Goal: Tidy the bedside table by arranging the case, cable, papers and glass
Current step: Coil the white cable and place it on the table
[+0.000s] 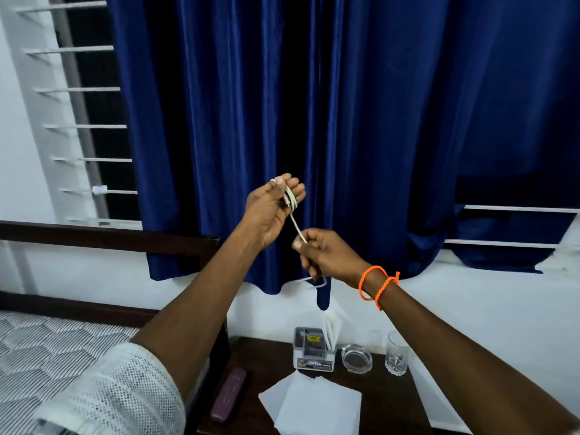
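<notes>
A white cable point(295, 221) is held up in front of the blue curtain. My left hand point(271, 208) grips a few coils of it wound round the fingers. My right hand point(326, 255) pinches the loose length just below, and a short loop hangs under that hand. Down on the dark bedside table point(386, 400) lie white papers point(314, 403), fanned and overlapping near the front. A maroon case point(228, 393) lies at the table's left edge. A clear glass point(397, 353) stands upright at the back right.
A grey organiser box point(312, 348) with folded paper in it stands at the table's back, with a glass ashtray point(356, 358) beside it. The bed point(53, 346) with a dark headboard is on the left. A white wall runs behind the table.
</notes>
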Motion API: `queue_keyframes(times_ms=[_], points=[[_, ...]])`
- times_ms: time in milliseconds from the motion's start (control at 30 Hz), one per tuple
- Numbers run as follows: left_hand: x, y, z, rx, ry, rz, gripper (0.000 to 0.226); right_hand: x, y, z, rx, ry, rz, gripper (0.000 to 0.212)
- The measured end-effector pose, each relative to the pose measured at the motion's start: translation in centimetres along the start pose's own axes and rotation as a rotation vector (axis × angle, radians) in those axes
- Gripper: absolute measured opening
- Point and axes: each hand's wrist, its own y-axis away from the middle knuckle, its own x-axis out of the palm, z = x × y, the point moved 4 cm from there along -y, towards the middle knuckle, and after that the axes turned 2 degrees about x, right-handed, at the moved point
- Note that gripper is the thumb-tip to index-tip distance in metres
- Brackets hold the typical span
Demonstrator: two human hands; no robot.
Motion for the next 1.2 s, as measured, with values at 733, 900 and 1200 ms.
queue_keyframes(times_ms=[733,900,1200], points=[[0.0,2.5,2.2,-0.297,-0.575,0.413,0.039,-9.0,-0.9,5.6,-0.381,0.467,-0.317,0.009],[1.2,3.2,2.1,-0.365,-0.504,0.497,0.039,-9.5,-1.4,4.8,-0.354,0.330,-0.335,0.009],[2.0,3.1,1.8,-0.341,-0.246,0.501,0.031,-6.0,-1.8,1.2,-0.158,-0.036,-0.251,0.022]])
